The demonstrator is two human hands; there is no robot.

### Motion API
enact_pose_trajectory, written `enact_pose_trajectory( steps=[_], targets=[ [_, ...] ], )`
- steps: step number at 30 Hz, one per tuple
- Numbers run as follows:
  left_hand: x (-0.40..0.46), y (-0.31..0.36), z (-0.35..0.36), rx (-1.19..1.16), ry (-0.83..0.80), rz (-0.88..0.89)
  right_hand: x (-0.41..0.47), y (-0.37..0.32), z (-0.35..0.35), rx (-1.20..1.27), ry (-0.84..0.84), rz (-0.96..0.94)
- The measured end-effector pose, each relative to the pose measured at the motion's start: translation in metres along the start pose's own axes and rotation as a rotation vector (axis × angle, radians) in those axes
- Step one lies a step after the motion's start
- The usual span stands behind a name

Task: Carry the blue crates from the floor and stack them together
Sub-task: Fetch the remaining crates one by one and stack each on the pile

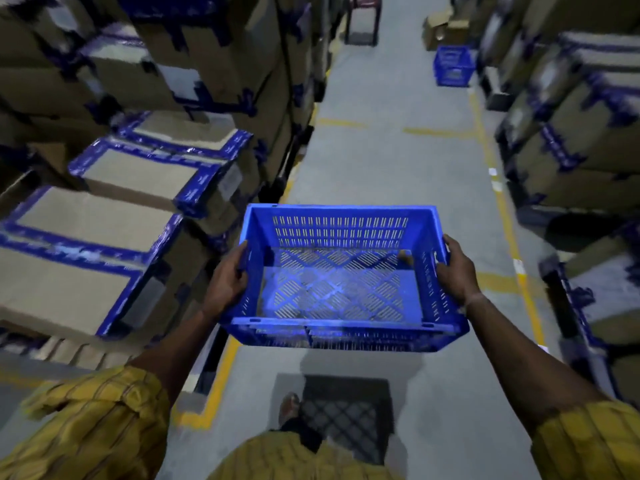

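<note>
An empty blue crate with slotted walls and floor hangs in front of me at waist height above the aisle floor. My left hand grips its left wall and my right hand grips its right wall. Far down the aisle, on the right side, another blue crate stands on the floor; it looks like a stack, though it is too blurred to tell.
Stacked cardboard boxes with blue tape line the left of the aisle, and more boxes line the right. Yellow floor lines mark the grey aisle. A dark stool stands at the far end. The crate's shadow lies by my foot.
</note>
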State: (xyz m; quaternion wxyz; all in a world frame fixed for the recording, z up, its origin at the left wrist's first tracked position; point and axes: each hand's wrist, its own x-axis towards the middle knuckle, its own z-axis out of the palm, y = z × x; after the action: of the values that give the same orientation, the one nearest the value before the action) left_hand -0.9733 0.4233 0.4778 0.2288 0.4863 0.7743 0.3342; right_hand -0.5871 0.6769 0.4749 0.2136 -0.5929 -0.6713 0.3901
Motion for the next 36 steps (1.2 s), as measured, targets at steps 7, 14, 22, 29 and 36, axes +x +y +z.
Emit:
enact_pose_trajectory(
  steps=[7,14,22,29,36],
  targets=[
    [0.156,0.011,-0.007,0.024,-0.123,0.113,0.068,-0.008,-0.003,0.047,0.166,0.113],
    [0.295,0.041,0.027,-0.045,-0.127,0.185,0.167,-0.005,-0.023,0.071,0.284,0.160],
    [0.458,0.092,0.083,-0.093,-0.137,0.171,0.336,-0.004,-0.068,0.122,0.283,0.144],
    [0.591,0.128,0.116,-0.067,-0.064,0.149,0.481,-0.028,-0.116,0.070,0.245,0.100],
    [0.726,0.146,0.129,-0.081,-0.048,0.082,0.628,-0.050,-0.124,0.105,0.233,0.135]
  ],
)
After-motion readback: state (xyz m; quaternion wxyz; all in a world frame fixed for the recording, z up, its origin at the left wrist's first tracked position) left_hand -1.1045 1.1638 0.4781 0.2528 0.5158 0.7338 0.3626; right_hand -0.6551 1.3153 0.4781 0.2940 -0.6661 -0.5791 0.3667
